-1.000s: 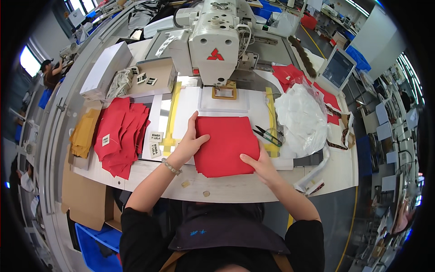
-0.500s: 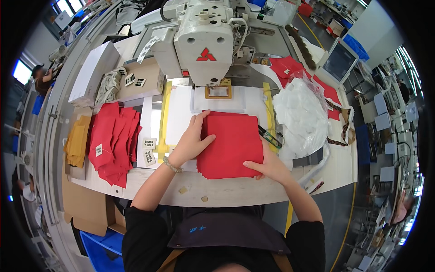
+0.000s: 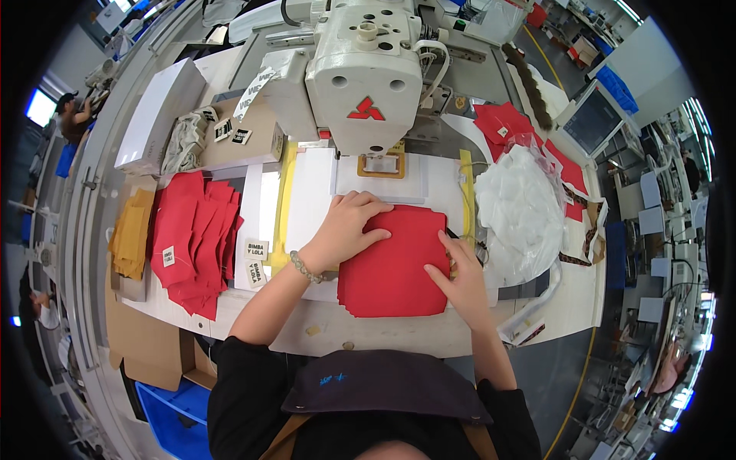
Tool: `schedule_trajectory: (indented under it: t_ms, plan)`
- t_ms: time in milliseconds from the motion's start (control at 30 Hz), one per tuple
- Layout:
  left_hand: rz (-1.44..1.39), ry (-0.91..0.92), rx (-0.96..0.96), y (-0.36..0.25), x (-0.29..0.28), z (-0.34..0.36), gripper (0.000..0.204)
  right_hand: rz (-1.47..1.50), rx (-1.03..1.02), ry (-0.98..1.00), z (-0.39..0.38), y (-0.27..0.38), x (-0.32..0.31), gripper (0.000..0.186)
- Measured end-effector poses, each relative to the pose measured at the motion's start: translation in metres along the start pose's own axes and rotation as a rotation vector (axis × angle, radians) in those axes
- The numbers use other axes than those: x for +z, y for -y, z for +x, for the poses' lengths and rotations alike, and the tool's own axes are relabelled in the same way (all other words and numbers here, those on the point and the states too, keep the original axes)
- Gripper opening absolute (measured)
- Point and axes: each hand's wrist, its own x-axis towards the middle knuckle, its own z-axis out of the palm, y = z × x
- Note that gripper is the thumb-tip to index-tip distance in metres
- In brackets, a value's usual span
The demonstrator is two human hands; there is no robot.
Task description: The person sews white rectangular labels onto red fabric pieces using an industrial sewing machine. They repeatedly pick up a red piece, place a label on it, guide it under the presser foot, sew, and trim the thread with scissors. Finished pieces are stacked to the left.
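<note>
A squared stack of red fabric pieces (image 3: 395,268) lies in front of me at the near edge of the work table. My left hand (image 3: 351,226) holds its upper left corner, with the thumb and fingers over the edge. On the opposite side my right hand (image 3: 464,282) grips the right edge, its thumb on the top piece and its fingers along the side. Just beyond the stack is the sewing machine's small framed clamp (image 3: 381,165), beneath the white machine head (image 3: 364,84). The stack partly hides a dark tool beside my right fingers.
Left of the stack lie two white labels (image 3: 257,250), a loose pile of red pieces (image 3: 195,245) and yellow pieces (image 3: 133,234). A cardboard box (image 3: 249,138) holds more labels. At right are a white plastic bag (image 3: 520,211), more red pieces (image 3: 504,123) and a screen (image 3: 593,119).
My left hand has slid along the stack's upper left corner. My right hand has moved up the right edge, its fingers now stretched along it. The view has shifted slightly.
</note>
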Motion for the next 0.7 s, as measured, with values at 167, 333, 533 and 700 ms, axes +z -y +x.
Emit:
schedule_trajectory:
  t_ms: [167,333,533,700]
  plan:
    - [0.002,-0.011,0.000,-0.003,-0.001,-0.006,0.041,0.002,-0.026,-0.030,-0.004,-0.005,0.010,0.055]
    - [0.012,-0.015,-0.011,-0.012,-0.004,-0.018,0.036,-0.060,-0.132,-0.008,-0.009,-0.006,0.010,0.056]
    - [0.040,-0.050,0.013,-0.014,0.000,-0.020,0.021,-0.050,-0.131,-0.011,-0.012,-0.003,0.010,0.051]
    - [0.095,0.004,-0.023,-0.014,-0.001,-0.013,0.010,-0.107,-0.123,-0.057,-0.007,-0.021,0.005,0.044]
